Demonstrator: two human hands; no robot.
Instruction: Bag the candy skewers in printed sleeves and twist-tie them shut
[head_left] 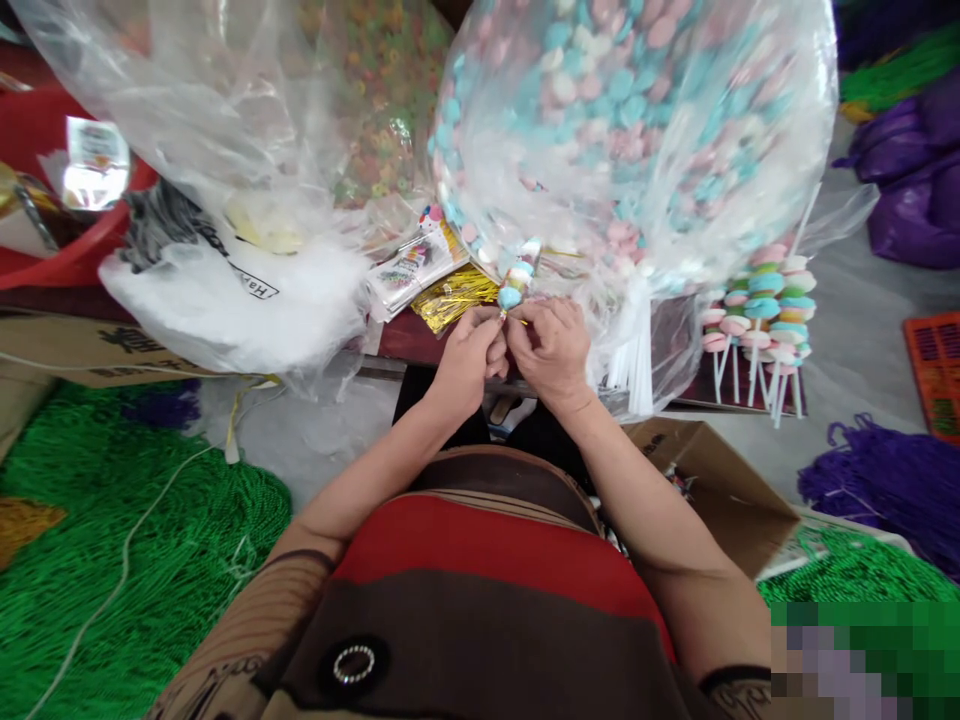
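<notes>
Blue and white candies (515,284) sit stacked above pinching hands (553,345).

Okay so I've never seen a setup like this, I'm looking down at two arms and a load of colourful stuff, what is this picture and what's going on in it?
There's no machine here: these are a person's bare hands, and this single picture comes from a camera worn on their head, looking forward and down.

The left hand seems to hold a small stack of pastel pieces near its base, with the fingers of the right hand close beside it. Their exact grip is too small to tell.

On the dark red table lie gold ties, printed packets and white sticks. At the right are similar stacks on sticks. Behind the hands sits a big clear bag of pink, blue and white pieces.
</notes>
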